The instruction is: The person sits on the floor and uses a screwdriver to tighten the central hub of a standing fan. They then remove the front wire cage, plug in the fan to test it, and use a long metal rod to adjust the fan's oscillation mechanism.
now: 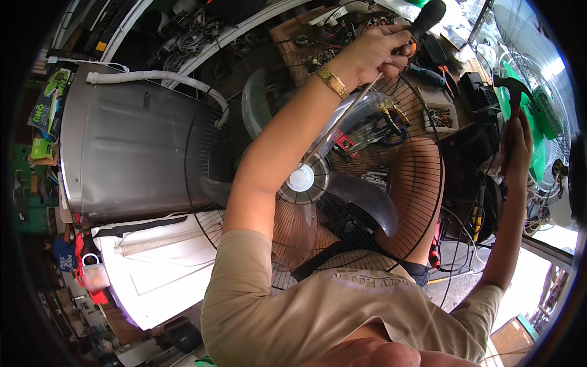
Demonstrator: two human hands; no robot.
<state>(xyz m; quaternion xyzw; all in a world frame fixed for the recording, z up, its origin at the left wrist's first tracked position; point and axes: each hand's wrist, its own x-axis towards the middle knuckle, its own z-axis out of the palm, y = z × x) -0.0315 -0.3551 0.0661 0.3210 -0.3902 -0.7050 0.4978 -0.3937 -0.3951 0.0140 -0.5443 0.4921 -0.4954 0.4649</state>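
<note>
My left hand (385,55) grips a long tool with a black handle (428,18); its thin metal shaft (342,119) slants down toward the hub (301,178) of a fan with translucent blades (361,199) and a round black wire guard (438,183). My forearm crosses over the guard, hiding part of it. At the right, my right hand (517,137) is closed around the handle of a hammer (513,87), held upright with the head raised.
A grey metal drum (128,153) and a white panel (153,269) are on the left. A cluttered bench holds tools and a small parts box (439,113). Other fans with green blades (538,147) stand at the right. A person in blue (64,254) is far left.
</note>
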